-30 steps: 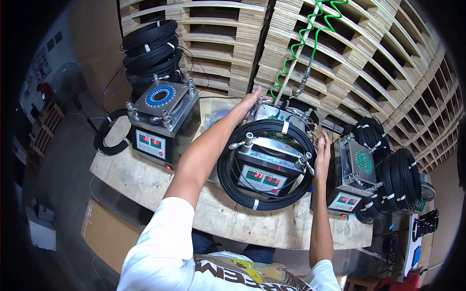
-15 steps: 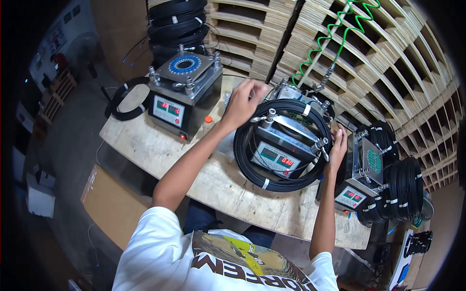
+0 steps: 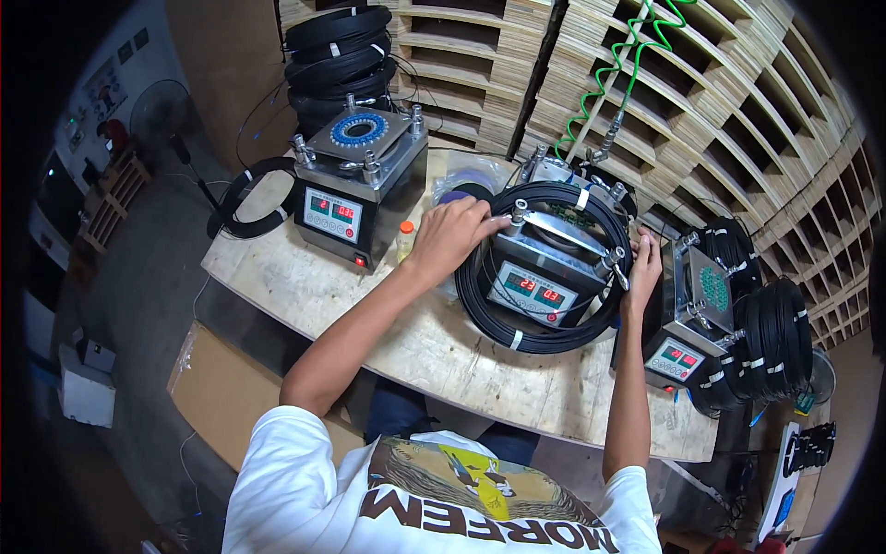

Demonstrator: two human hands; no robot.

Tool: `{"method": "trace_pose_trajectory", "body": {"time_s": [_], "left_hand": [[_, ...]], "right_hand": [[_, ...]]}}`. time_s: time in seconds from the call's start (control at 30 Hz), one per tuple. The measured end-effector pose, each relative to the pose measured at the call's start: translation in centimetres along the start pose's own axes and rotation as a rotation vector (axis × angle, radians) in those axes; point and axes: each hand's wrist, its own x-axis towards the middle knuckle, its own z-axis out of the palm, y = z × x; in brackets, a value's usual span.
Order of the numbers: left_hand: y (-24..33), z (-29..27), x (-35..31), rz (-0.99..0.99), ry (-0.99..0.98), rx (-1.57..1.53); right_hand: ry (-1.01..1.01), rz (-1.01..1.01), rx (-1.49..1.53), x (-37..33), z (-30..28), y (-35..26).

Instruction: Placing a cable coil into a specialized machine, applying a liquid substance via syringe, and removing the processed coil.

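Note:
A black cable coil (image 3: 517, 343) with white ties hangs around the middle polishing-type machine (image 3: 531, 294), a metal box with a lit red and green display. My left hand (image 3: 452, 238) reaches over the coil's left side, its fingers closed at the lever of the front-left clamp knob (image 3: 519, 214), which they cover. Past the coil's right edge, my right hand (image 3: 644, 270) is upright with bent fingers; what they hold, if anything, is hidden. The front-right clamp knob (image 3: 613, 258) stands free between the coil's sides.
Similar machines flank it, one at left (image 3: 358, 198) with a blue-ringed plate, one at right (image 3: 683, 319). An orange-capped bottle (image 3: 405, 242) stands by my left forearm. Black coils are stacked behind (image 3: 337, 60) and at right (image 3: 771, 332). A green spiral hose (image 3: 600, 83) hangs above.
My left hand has come down from above the coil onto the front-left clamp knob. My right hand stays by the coil's right edge. The middle machine's display has changed.

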Motion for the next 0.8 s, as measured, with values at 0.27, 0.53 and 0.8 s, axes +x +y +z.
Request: {"method": "trace_pose_trajectory", "body": {"time_s": [0.27,0.53,0.8], "left_hand": [[4.0,1.6,-1.5,-0.198,-0.126,-0.118],[4.4,4.3,-0.3,-0.592,-0.281,-1.023],[8.0,6.5,1.5,-0.519,-0.033,-0.369]], "right_hand": [[0.003,-0.022,-0.018,-0.4,0.2,-0.2],[0.029,-0.016,-0.005,-0.8,0.2,-0.9],[0.266,-0.146,-0.257,-1.8,-0.3,-3.0]]}}
